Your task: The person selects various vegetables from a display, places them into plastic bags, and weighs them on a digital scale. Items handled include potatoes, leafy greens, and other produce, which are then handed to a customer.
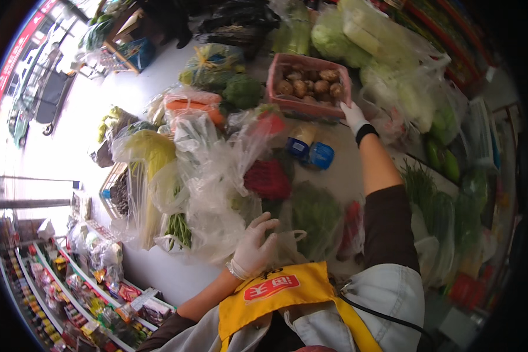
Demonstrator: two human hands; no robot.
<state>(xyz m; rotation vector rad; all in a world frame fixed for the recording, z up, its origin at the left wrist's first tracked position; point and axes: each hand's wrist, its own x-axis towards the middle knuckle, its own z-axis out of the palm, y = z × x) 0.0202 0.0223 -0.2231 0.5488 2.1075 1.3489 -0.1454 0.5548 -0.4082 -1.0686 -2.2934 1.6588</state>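
Observation:
My right hand (354, 117), in a pale thin glove with a black band at the wrist, grips the near right corner of a pink plastic crate (309, 105). Brown mushrooms (310, 83) lie inside the crate. My left hand (256, 246), also gloved, has its fingers apart over clear plastic bags (215, 207) near my yellow apron (281, 286). Green beans (179, 229) show beside those bags. Two blue-and-clear packages (321, 155) lie below the crate. Bagged leafy greens (314, 211) and a red net bag (267, 178) lie between my hands.
Bagged carrots (193, 105) and broccoli (242, 90) lie left of the crate. Cabbages (334, 37) and bagged vegetables (405, 88) crowd the right. A basket of dark items (110, 189) stands at the left. Shelves of packaged goods (83, 290) are at lower left.

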